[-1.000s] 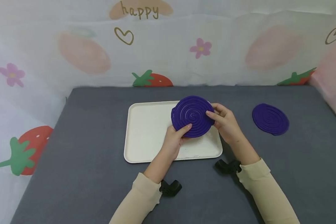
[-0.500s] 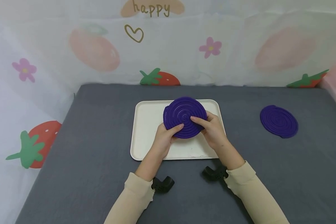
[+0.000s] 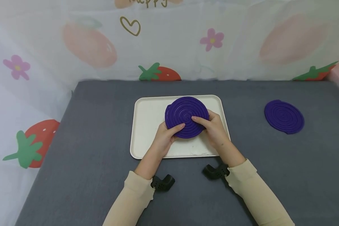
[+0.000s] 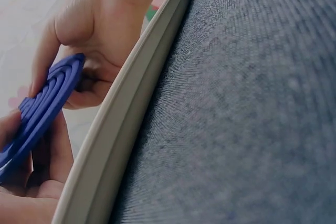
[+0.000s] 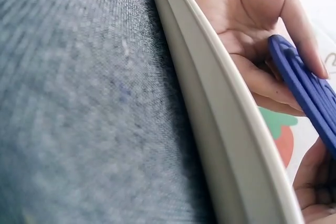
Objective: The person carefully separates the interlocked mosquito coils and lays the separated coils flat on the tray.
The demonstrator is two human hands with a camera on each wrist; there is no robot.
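Note:
Both hands hold a round, dark blue-purple coil with a spiral pattern [image 3: 186,110], like a flat coaster, above the white tray [image 3: 147,125]. The left hand [image 3: 164,138] pinches its lower left edge, thumb on the front face. At its right side the right hand [image 3: 213,128] grips it, with the thumb pointing to the spiral's middle. Seen edge-on in the left wrist view, the coil [image 4: 50,103] lies between thumb and fingers. The right wrist view shows the coil [image 5: 307,90] held the same way, fingers behind it.
A second dark blue-purple spiral coil [image 3: 284,116] lies flat on the grey cloth [image 3: 271,150], right of the tray. A white curtain [image 3: 180,31] printed with strawberries and flowers hangs behind the table. Each wrist carries a black camera mount [image 3: 163,183].
The held coil has shifted slightly left over the tray. The right hand's thumb has slid from the coil's right edge toward its middle. In the last half second both hands look almost still.

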